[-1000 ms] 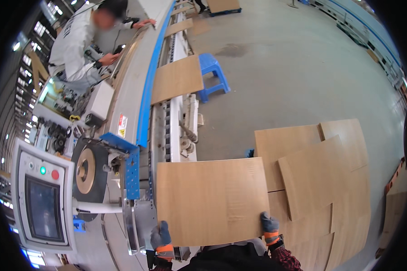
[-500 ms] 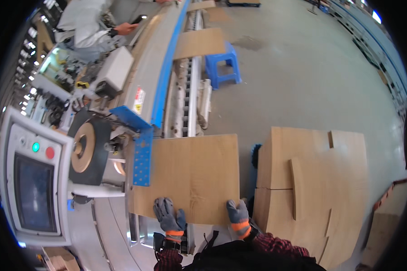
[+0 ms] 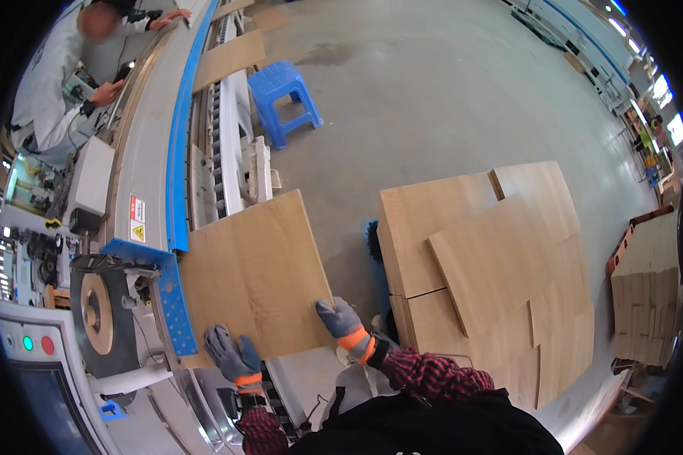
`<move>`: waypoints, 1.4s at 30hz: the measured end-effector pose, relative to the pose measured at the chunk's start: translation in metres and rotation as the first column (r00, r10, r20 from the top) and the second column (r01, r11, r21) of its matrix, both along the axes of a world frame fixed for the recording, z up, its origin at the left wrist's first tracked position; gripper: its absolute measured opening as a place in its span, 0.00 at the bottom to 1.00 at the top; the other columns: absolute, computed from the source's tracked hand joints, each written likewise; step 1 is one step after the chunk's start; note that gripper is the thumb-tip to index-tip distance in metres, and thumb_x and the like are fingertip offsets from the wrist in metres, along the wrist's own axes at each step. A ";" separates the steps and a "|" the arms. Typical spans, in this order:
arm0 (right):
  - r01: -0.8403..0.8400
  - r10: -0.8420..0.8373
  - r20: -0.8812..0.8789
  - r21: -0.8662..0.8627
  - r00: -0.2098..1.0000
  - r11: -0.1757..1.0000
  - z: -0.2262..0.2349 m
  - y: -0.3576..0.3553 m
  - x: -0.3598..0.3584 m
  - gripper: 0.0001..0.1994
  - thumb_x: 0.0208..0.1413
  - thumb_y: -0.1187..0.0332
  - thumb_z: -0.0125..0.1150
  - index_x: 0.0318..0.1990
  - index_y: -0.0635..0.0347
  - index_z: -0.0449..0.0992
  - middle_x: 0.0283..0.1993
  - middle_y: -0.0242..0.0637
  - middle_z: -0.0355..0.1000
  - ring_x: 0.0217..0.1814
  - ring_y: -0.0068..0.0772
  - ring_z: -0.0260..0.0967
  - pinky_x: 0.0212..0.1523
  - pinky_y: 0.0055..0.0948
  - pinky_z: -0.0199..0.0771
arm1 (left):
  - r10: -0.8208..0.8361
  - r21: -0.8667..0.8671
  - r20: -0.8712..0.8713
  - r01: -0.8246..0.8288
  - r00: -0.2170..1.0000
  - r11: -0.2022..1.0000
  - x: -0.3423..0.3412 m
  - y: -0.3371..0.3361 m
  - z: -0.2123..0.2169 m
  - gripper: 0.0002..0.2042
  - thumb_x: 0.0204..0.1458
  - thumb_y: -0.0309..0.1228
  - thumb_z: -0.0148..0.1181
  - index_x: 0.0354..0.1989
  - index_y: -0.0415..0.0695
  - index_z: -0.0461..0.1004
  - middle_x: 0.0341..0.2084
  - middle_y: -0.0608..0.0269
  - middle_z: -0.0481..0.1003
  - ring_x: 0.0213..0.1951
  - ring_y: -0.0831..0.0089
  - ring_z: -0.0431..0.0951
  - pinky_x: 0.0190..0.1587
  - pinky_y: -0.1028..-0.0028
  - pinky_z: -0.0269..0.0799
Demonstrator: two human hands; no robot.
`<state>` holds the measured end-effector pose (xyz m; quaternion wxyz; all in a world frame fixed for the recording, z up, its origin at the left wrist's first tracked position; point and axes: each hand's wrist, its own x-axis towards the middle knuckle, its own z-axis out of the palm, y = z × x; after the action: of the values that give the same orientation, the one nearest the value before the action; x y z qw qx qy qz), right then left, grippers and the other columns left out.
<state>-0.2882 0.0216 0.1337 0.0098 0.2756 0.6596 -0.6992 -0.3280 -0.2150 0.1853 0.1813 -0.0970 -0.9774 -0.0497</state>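
Note:
A flat wood-grain panel (image 3: 254, 265) lies at the infeed end of a long machine, its left edge by a blue perforated bracket (image 3: 176, 307). My left hand (image 3: 233, 354), in a grey glove with an orange cuff, rests on the panel's near left part, fingers spread and flat. At the near right corner my right hand (image 3: 345, 326), gloved alike, grips the panel's right edge; its fingers under the edge are hidden. Left of the bracket sits a reel (image 3: 95, 315) of tan edge strip on a dark disc.
To the right stands a stack of wood-grain panels (image 3: 478, 265), some lying askew. A blue plastic stool (image 3: 284, 98) stands beyond the roller track (image 3: 218, 152). Another person (image 3: 57, 91) leans over the machine's far left side. A control screen (image 3: 49, 402) is at lower left.
The view has swung to the right, so the machine and panel appear further left and tilted. Both hands stay on the panel. The other person's upper body has come into view.

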 end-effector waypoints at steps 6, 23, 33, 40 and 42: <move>0.005 -0.003 -0.003 0.826 1.000 0.563 -0.020 0.179 0.014 0.16 0.46 0.55 0.54 0.34 0.58 0.67 0.36 0.45 0.66 0.42 0.48 0.62 0.39 0.40 0.64 | -0.040 -0.022 -0.069 0.038 0.997 0.999 -0.066 -0.005 -0.006 0.23 0.46 0.38 0.48 0.45 0.31 0.62 0.46 0.38 0.61 0.50 0.47 0.59 0.55 0.57 0.50; -0.018 -0.783 0.363 0.911 0.504 0.411 -0.030 0.532 0.216 0.41 0.32 0.39 0.56 0.48 0.65 0.65 0.52 0.51 0.60 0.56 0.49 0.56 0.55 0.38 0.54 | -0.426 0.528 0.708 -0.021 0.564 0.849 0.092 0.305 -0.171 0.22 0.44 0.45 0.51 0.38 0.37 0.68 0.37 0.45 0.68 0.42 0.49 0.67 0.46 0.61 0.60; 0.005 -0.805 0.244 0.956 0.540 0.293 -0.080 0.377 0.222 0.41 0.35 0.39 0.53 0.49 0.68 0.62 0.50 0.55 0.60 0.55 0.54 0.53 0.57 0.42 0.48 | -0.420 0.541 0.841 -0.555 0.341 0.632 0.127 0.301 -0.225 0.34 0.38 0.56 0.56 0.43 0.36 0.69 0.40 0.52 0.71 0.46 0.62 0.68 0.49 0.67 0.60; 0.137 -0.648 0.485 0.729 0.588 0.670 -0.086 0.256 0.241 0.38 0.37 0.33 0.45 0.35 0.68 0.72 0.33 0.56 0.69 0.39 0.57 0.65 0.38 0.45 0.63 | 0.084 0.240 0.828 -0.486 0.554 0.841 0.051 0.182 -0.084 0.29 0.33 0.55 0.60 0.32 0.38 0.74 0.31 0.47 0.73 0.37 0.53 0.72 0.40 0.64 0.66; 0.077 -0.492 0.587 0.590 0.643 0.804 -0.086 0.218 0.228 0.40 0.41 0.31 0.37 0.27 0.67 0.74 0.31 0.59 0.69 0.40 0.59 0.65 0.39 0.46 0.62 | -0.069 0.475 0.769 -0.496 0.636 0.727 0.048 0.135 -0.040 0.26 0.33 0.53 0.61 0.31 0.40 0.75 0.26 0.50 0.74 0.31 0.55 0.74 0.38 0.65 0.67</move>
<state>-0.0598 0.2395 0.0475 0.0769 0.6216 0.7089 -0.3242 -0.2795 -0.0803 0.1455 -0.2066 0.1270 -0.8853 -0.3968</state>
